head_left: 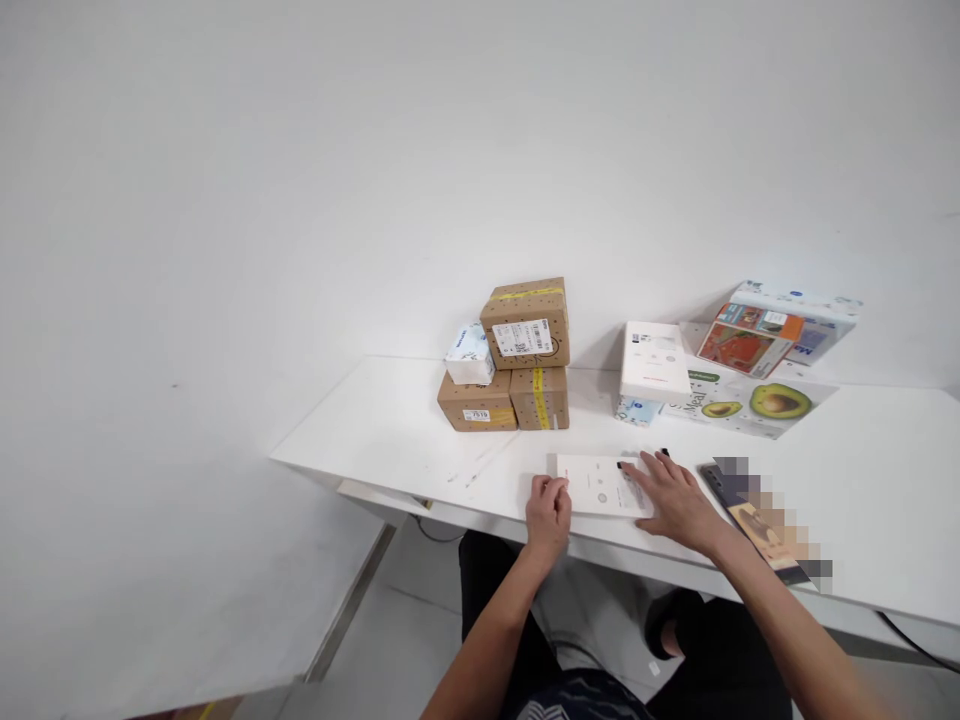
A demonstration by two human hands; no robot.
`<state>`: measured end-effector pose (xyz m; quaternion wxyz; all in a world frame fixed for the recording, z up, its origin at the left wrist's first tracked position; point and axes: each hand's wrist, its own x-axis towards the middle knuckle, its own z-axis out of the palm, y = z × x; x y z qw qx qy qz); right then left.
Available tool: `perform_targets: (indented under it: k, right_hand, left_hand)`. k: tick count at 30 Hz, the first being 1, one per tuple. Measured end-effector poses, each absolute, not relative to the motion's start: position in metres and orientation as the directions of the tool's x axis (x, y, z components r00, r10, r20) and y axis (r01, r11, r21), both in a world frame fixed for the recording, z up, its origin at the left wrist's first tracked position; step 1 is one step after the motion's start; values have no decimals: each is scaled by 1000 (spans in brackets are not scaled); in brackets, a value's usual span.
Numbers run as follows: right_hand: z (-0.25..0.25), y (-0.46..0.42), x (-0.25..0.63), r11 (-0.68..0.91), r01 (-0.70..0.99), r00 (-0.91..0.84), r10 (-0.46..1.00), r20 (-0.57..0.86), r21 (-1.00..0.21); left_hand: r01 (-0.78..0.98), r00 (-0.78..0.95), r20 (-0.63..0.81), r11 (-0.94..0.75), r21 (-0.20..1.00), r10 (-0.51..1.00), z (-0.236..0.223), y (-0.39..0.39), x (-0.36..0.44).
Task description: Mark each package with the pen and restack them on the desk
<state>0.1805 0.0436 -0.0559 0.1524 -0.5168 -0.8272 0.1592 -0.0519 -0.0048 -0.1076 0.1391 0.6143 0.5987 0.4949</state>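
A flat white box [596, 485] with small printed marks lies near the front edge of the white table. My left hand [550, 515] is closed at the box's left end, its fingers curled against the edge. Over the right end spreads my right hand [679, 505], fingers apart and touching the top, which partly hides that end. A small dark object [664, 453] shows just behind the right fingers; its kind cannot be made out.
Cardboard boxes [525, 340] are stacked at the back, with a tissue pack [470, 352] beside the upper one. Right of them stand another white box [655, 362], an avocado-printed carton [739, 408] and a red food box [750, 345]. A dark, partly blurred package [765, 535] lies at right.
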Motion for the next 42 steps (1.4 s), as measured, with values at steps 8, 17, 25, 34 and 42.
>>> perform_targets:
  k: [8, 17, 25, 34, 42]
  right_hand:
    - [-7, 30, 186, 217, 790, -396, 895, -207, -574]
    - [-5, 30, 168, -523, 169, -185, 816, -548, -835]
    - [-20, 61, 138, -613, -32, -200, 778, -596, -789]
    - [-77, 15, 132, -322, -110, -2, 946, -323, -940]
    - [-95, 5, 131, -190, 10, 92, 978, -188, -982]
  left_hand:
    - [361, -433, 350, -196, 912, 830, -106, -10, -57]
    - [271, 1, 329, -317, 909, 944, -92, -20, -40]
    - [372, 23, 196, -190, 909, 980, -92, 24, -17]
    - [487, 79, 270, -274, 829, 960, -88, 114, -10]
    - [575, -53, 478, -365, 732, 877, -54, 108, -22]
